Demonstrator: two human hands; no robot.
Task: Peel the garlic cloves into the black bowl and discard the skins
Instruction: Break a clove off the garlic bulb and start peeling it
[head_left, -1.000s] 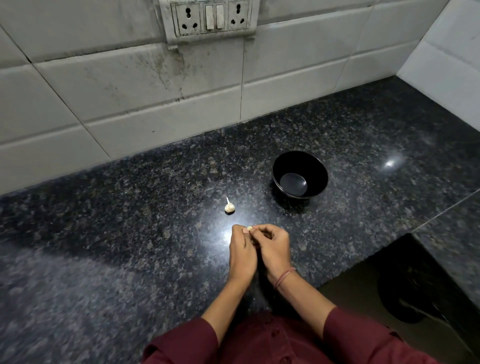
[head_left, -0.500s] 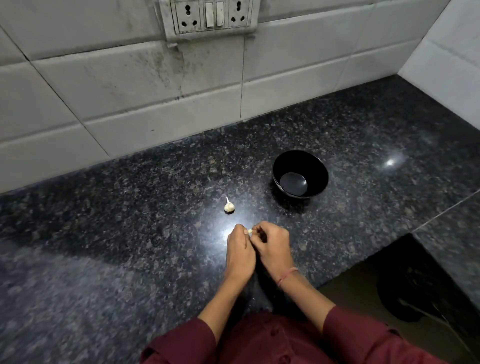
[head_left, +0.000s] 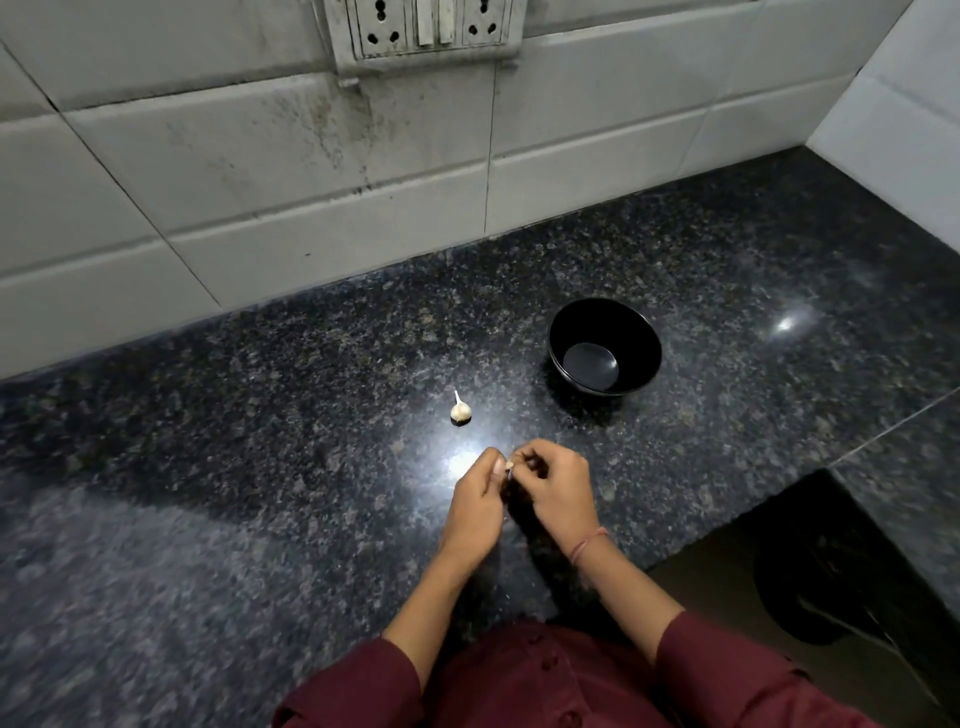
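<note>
1. You hold one small garlic clove (head_left: 509, 465) between both hands, above the counter (head_left: 260, 467), in front of the black bowl (head_left: 641, 332) and a little to its left.
2. Your left hand (head_left: 475, 512) pinches the clove with thumb and fingertips. Your right hand (head_left: 558, 491) curls its fingers on the same clove and seems to pick at the skin.
3. I judge that the step in hand is the peeling of this clove. The black bowl looks empty, so the task is near its beginning.
4. A second garlic piece (head_left: 460, 411) lies on the counter, left of the black bowl, apart from your hands.
5. The next move calls for a firm pinch and a small pull on the skin. Only the bare clove goes into the bowl.
</note>
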